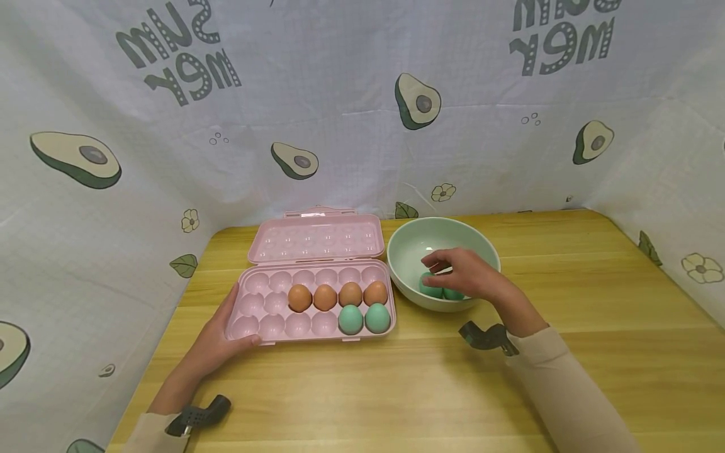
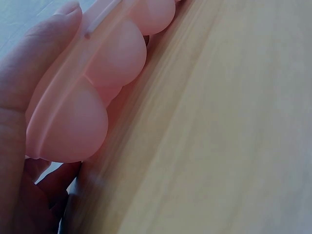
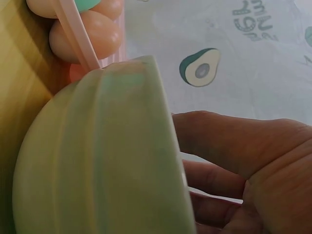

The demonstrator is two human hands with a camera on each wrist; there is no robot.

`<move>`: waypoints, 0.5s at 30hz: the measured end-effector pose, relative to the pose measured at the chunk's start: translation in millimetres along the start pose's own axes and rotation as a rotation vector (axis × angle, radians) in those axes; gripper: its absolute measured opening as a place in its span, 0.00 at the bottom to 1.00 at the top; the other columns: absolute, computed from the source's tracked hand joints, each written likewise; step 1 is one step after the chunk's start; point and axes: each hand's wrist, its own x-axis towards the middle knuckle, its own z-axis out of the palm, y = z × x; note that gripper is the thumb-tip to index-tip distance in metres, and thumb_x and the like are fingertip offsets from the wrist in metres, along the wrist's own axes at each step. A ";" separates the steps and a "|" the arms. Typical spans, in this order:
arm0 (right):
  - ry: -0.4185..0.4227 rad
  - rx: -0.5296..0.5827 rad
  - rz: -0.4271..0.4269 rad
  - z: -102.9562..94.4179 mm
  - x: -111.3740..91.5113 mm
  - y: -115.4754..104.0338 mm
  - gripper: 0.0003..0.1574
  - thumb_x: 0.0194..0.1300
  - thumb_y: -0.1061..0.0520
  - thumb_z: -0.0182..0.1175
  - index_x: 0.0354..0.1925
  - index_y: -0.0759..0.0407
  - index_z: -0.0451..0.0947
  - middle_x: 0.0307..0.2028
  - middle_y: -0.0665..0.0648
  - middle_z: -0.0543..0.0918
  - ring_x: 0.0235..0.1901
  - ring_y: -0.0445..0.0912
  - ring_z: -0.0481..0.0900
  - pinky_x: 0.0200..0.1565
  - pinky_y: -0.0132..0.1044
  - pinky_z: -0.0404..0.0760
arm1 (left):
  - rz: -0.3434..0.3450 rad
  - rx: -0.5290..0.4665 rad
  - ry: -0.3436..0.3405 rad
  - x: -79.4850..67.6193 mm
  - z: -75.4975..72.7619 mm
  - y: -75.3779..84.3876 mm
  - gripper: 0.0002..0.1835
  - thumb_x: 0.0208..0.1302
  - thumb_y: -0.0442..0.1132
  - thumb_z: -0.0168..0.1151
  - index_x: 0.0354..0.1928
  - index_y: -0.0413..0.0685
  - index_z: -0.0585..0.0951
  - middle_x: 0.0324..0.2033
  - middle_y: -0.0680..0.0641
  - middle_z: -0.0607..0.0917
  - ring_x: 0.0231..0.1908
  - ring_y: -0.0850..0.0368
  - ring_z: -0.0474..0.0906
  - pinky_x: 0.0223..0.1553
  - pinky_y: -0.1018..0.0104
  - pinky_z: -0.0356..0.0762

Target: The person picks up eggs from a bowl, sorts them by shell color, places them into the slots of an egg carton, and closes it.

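A pink plastic egg carton (image 1: pixel 311 333) lies unfolded on the table. Several brown eggs (image 1: pixel 325 297) sit in its middle row, and two green eggs (image 1: pixel 350 319) fill the right end of the front row. My left hand (image 1: pixel 212 343) holds the carton's left end, thumb along the front rim; the left wrist view shows fingers by the corner. Over the pale green bowl (image 1: pixel 408 277) is my right hand (image 1: pixel 467 274), fingers bent and parted from the thumb, just above a green egg (image 1: pixel 430 288). A second green egg (image 1: pixel 452 294) lies beside it. The right wrist view hides the fingertips behind the bowl's wall.
The carton's raised lid (image 1: pixel 317 239) is behind its tray, and the bowl stands close against the carton's right side. A white curtain (image 1: pixel 351 126) printed with avocados surrounds the back and sides of the wooden table (image 1: pixel 362 396).
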 end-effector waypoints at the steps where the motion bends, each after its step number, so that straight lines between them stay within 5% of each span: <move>1: -0.005 0.003 0.006 0.3 0.1 0.4 0.28 0.61 0.54 0.67 0.53 0.72 0.76 0.49 0.67 0.82 0.49 0.59 0.80 0.52 0.51 0.77 | 0.001 -0.003 0.000 0.0 0.0 -0.1 0.63 0.47 0.44 0.76 0.77 0.60 0.41 0.74 0.40 0.50 0.70 0.35 0.50 0.63 0.35 0.53; 15: -0.019 -0.014 0.009 6.9 2.9 -0.2 0.30 0.60 0.53 0.68 0.53 0.72 0.76 0.48 0.66 0.83 0.49 0.58 0.80 0.53 0.51 0.76 | 0.004 0.002 -0.001 0.4 0.0 -1.1 0.63 0.47 0.44 0.76 0.77 0.61 0.41 0.74 0.41 0.50 0.70 0.36 0.51 0.63 0.36 0.53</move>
